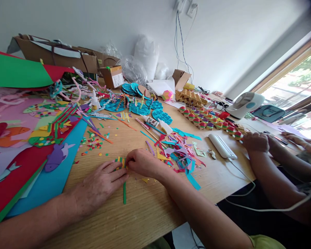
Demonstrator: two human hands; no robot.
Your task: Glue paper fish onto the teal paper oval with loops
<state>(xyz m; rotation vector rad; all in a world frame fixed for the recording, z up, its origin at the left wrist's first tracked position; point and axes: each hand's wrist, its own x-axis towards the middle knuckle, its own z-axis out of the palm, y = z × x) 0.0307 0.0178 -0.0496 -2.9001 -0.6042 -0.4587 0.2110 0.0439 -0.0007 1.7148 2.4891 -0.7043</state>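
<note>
Paper piece: my work, green and yellow paper strips [120, 159] crossing one another, lies just below and left of the frame's centre, partly covered by my fingers.
Loose green end: one green strip [124, 194] extends below my hands toward the bottom of the frame.
Left hand: my left hand [101, 183] lies flat, fingers extended and slightly apart, touching the piece from the left.
Right hand: my right hand [142, 163] has its fingers curled together at the piece's right edge; I cannot tell whether they pinch a strip, the tips being hidden.
Table: wooden top [98, 226], visible across the lower frame.
Confetti: small paper dots [90, 142], scattered above my left hand.
Scraps: heaped paper offcuts [175, 152], right of centre.
Glue: white bottle [166, 127], lying above the offcuts.
Sheets: blue sheet [36, 197] and purple paper fish [53, 159], left side.
Co-worker: another person's fist [255, 142], right side of the frame.
</note>
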